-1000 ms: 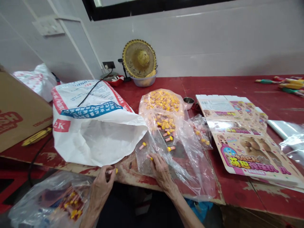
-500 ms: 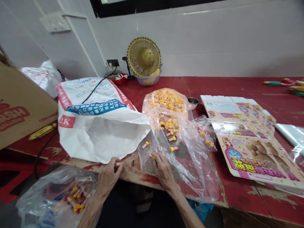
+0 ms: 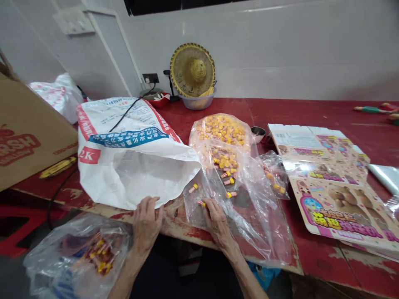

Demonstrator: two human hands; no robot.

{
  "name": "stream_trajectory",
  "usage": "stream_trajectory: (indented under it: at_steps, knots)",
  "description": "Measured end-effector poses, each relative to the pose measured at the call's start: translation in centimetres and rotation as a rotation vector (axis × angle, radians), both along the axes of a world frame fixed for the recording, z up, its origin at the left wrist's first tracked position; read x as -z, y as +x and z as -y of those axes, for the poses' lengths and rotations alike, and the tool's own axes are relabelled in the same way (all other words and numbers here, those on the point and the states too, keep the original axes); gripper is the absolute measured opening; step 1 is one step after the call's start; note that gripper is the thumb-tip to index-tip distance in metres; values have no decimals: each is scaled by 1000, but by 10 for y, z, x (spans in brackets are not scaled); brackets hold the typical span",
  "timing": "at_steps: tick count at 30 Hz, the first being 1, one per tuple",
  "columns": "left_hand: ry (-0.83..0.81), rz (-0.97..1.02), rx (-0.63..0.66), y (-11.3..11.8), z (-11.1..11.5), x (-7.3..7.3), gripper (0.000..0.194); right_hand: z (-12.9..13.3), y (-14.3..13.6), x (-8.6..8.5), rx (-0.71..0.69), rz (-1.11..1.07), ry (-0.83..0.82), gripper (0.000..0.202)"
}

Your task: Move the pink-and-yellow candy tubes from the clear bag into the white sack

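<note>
Nearest, at the left, a clear bag (image 3: 50, 257) with yellow-capped pieces inside lies below the tabletop's (image 3: 318, 251) near edge.

At that edge, the left hand (image 3: 146, 226) touches the near lip of the white sack (image 3: 102, 178); its fingers lie close together, thumb slightly apart, and whether they hold anything is hidden. The right hand (image 3: 218, 224) rests on clear film, fingers bent and near each other, tips against a small yellow-capped tube (image 3: 201, 203). I cannot tell whether it is pinched or only touched.

A light grip on the tube's body, clear of the film, should lift it without dragging plastic along. Keeping the left hand light on the sack would spare its open mouth from folding.

Just beyond lie loose tubes (image 3: 231, 194), well enough separated to take singly; then the large clear bag (image 3: 192, 135) with its heap, better left undisturbed so nothing rolls. A small clear bag (image 3: 282, 172) and printed cards (image 3: 338, 203) lie to its right. Farther back are a metal cup (image 3: 258, 133) and, near the far edge, a bowl (image 3: 196, 103) with a straw hat (image 3: 187, 68).
</note>
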State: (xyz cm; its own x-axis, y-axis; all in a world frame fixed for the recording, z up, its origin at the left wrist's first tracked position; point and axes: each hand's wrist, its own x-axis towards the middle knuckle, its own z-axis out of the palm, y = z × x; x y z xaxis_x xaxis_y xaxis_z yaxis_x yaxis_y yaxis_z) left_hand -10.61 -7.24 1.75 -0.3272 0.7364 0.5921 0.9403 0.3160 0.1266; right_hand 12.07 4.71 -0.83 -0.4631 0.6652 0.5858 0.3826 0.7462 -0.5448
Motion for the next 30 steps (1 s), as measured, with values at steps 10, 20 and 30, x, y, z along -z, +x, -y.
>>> stream_trajectory:
  at_steps: [10,20,30]
  knots:
    - [155,107,197,15,-59,13,29,2,3,-1,6,-42,12,30]
    - [-220,165,138,29,-106,20,17,-5,4,-7,-33,-22,25,28]
    - [-53,295,306,14,-77,26,19,0,-5,5,-84,167,21,30]
